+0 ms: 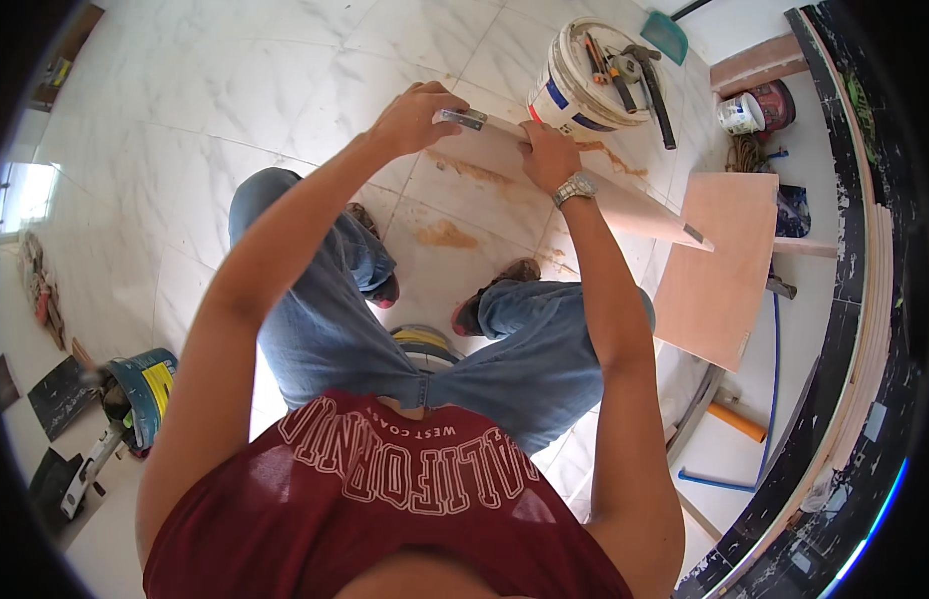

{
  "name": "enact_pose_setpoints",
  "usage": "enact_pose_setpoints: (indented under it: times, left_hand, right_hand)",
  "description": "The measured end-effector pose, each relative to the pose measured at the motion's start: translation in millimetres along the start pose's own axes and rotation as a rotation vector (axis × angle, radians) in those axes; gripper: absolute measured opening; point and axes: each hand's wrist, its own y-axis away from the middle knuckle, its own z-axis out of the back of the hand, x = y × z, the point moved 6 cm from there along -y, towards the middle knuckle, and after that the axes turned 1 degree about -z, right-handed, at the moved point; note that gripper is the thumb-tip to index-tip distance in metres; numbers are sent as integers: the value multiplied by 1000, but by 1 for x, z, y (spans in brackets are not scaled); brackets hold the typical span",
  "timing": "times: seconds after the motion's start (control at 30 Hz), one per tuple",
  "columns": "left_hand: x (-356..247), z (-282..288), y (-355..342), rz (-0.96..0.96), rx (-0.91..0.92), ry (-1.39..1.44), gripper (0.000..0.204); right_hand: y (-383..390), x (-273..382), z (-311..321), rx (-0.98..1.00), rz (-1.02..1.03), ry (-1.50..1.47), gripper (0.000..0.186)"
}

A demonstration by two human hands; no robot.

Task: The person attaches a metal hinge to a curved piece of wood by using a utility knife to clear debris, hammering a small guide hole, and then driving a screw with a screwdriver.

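Note:
A pale wooden board (639, 208) stands on its long edge on the floor in front of me, running from upper middle toward the right. At its far-left end a small silver metal hinge (466, 120) lies along the board's edge. My left hand (416, 118) pinches this hinge at its left end, with the fingers partly hidden behind it. Farther along, my right hand (550, 157), with a metal watch on the wrist, is closed over the board's upper edge.
A white bucket (559, 100) beyond the board carries a hammer (656, 95), a tape measure and other hand tools on its lid. Another wooden panel (719, 265) lies at the right, beside blue tubing (776, 379). A tool-filled dark bucket (145, 394) stands at the left.

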Motion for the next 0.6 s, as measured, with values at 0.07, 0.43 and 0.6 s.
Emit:
enact_pose_setpoints:
  times: [0.07, 0.43, 0.6]
  left_hand:
    - [6, -5, -5, 64, 118, -11, 21]
    - [-1, -12, 27, -39, 119, 169, 25]
    - [2, -13, 32, 38, 91, 180, 29]
  right_hand:
    - [5, 3, -1, 29, -19, -8, 23]
    - [33, 22, 0, 183, -12, -135, 29]
    - [31, 29, -3, 204, 56, -95, 30]
